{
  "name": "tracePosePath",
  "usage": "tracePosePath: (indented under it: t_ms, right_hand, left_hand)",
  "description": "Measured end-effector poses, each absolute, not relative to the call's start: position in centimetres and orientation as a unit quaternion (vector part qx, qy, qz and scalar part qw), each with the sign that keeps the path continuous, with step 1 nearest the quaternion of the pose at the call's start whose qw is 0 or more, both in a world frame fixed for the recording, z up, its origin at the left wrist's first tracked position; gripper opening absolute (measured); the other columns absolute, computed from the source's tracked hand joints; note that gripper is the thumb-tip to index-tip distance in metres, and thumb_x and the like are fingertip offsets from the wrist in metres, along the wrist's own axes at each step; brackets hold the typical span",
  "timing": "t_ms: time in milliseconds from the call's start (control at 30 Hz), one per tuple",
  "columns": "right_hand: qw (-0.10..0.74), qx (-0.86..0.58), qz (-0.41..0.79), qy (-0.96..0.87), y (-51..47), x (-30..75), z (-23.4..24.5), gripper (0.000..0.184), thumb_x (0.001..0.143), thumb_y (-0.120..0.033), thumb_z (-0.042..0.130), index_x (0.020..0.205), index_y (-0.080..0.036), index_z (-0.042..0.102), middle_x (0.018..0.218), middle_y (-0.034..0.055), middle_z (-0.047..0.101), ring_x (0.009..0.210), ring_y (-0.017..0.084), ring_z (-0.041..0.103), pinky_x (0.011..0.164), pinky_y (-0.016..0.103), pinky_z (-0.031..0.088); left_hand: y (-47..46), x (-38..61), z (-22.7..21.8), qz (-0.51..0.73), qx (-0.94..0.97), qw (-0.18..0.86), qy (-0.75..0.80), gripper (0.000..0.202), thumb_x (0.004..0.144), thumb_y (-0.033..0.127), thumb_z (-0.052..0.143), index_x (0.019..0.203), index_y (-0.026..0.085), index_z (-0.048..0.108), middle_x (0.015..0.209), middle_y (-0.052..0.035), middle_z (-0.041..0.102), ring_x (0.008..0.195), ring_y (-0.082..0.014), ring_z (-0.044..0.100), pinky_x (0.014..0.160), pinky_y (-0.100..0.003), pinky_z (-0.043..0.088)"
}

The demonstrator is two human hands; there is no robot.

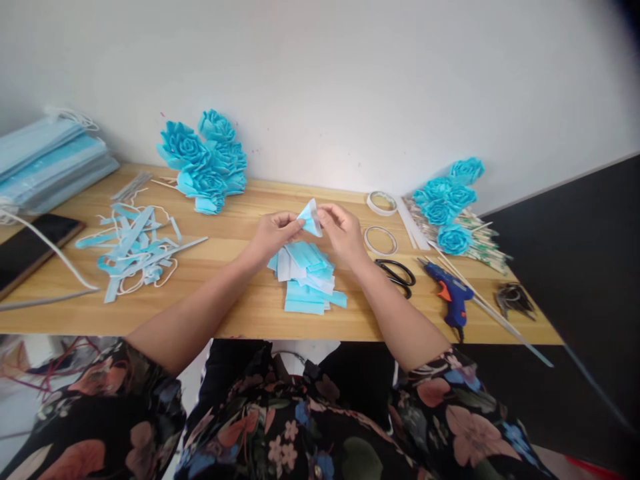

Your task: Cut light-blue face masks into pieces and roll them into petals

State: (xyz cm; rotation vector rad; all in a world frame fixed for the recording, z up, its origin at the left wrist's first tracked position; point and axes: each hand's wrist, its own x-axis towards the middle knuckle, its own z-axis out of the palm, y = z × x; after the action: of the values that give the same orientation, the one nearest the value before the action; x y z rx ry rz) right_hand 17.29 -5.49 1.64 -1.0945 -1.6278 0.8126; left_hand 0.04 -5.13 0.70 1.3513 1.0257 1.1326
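Between my two hands is a small blue and white piece of face mask fabric [311, 217], folded to a pointed, triangular shape. My left hand [278, 232] pinches its left side between thumb and fingers. On the other side, my right hand [342, 231] grips the white edge with its fingertips. Just below lies a loose pile of cut mask fabric pieces [305, 277], blue and white, on the wooden table [240, 293]. A pair of black-handled scissors [396, 275] rests right of the pile, partly behind my right forearm.
Blue fabric flowers [210, 163] stand back left, with more flowers [445, 200] on a bundle of sticks back right. Tape rolls [381, 203], a blue glue gun [450, 290] and black wire [515, 300] lie right. Leftward are trimmed strips [135, 247], a phone [35, 247] and packed masks [55, 160].
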Motion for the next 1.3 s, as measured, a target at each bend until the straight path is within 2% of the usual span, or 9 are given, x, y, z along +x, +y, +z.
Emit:
tracePosePath:
  t_ms: [67,133,333,667,967,1300]
  right_hand:
    - [0.516,-0.433,0.349,-0.652,-5.5,17.3,1.7,0.031,0.090,-0.052,0.054,0.095,-0.022,0.061,0.084,0.0010,0.062,0.079,0.014,0.057,0.074,0.027,0.045]
    - [0.522,-0.422,0.360,-0.648,-5.4,17.3,1.7,0.031,0.089,-0.053,0.055,0.094,-0.022,0.059,0.087,0.0013,0.063,0.082,0.014,0.058,0.077,0.028,0.046]
    - [0.479,-0.435,0.357,-0.674,-5.3,17.0,1.2,0.025,0.082,-0.043,0.065,0.091,-0.021,0.061,0.095,0.0021,0.065,0.086,0.014,0.058,0.078,0.028,0.045]
    - [0.470,-0.451,0.335,-0.681,-5.0,17.3,0.8,0.019,0.081,-0.038,0.065,0.085,-0.020,0.065,0.086,0.0012,0.066,0.077,0.014,0.056,0.067,0.026,0.042]
    - [0.468,-0.451,0.333,-0.683,-4.9,17.3,0.7,0.019,0.081,-0.038,0.064,0.085,-0.019,0.066,0.086,0.0002,0.067,0.070,0.011,0.054,0.066,0.025,0.041]
    - [0.472,-0.472,0.317,-0.674,-4.8,17.3,0.6,0.014,0.078,-0.033,0.065,0.078,-0.018,0.065,0.073,-0.0012,0.063,0.064,0.011,0.050,0.063,0.026,0.039]
  left_hand:
    - [-5.1,0.0,0.7,0.493,0.543,0.526,0.430,0.031,0.073,0.043,0.072,0.064,0.016,0.061,0.060,-0.0007,0.059,0.056,-0.0097,0.049,0.056,-0.023,0.040]
    - [-5.0,0.0,0.6,0.508,0.533,0.524,0.429,0.030,0.074,0.042,0.071,0.064,0.015,0.061,0.060,-0.0010,0.059,0.055,-0.0094,0.050,0.056,-0.023,0.041]
    - [-4.9,0.1,0.3,0.518,0.529,0.527,0.417,0.029,0.073,0.041,0.071,0.063,0.015,0.062,0.059,-0.0006,0.059,0.055,-0.0089,0.049,0.055,-0.023,0.040]
    - [-4.9,-0.1,0.2,0.510,0.502,0.569,0.406,0.034,0.073,0.048,0.072,0.069,0.015,0.066,0.067,-0.0035,0.065,0.059,-0.0102,0.054,0.057,-0.023,0.042]
    - [-4.8,-0.2,0.3,0.503,0.532,0.542,0.413,0.036,0.071,0.049,0.072,0.067,0.014,0.067,0.065,-0.0037,0.064,0.058,-0.0097,0.051,0.057,-0.023,0.041]
    - [-4.9,0.0,0.3,0.492,0.542,0.534,0.423,0.035,0.070,0.049,0.071,0.066,0.014,0.069,0.064,-0.0040,0.065,0.058,-0.0104,0.051,0.056,-0.024,0.041]
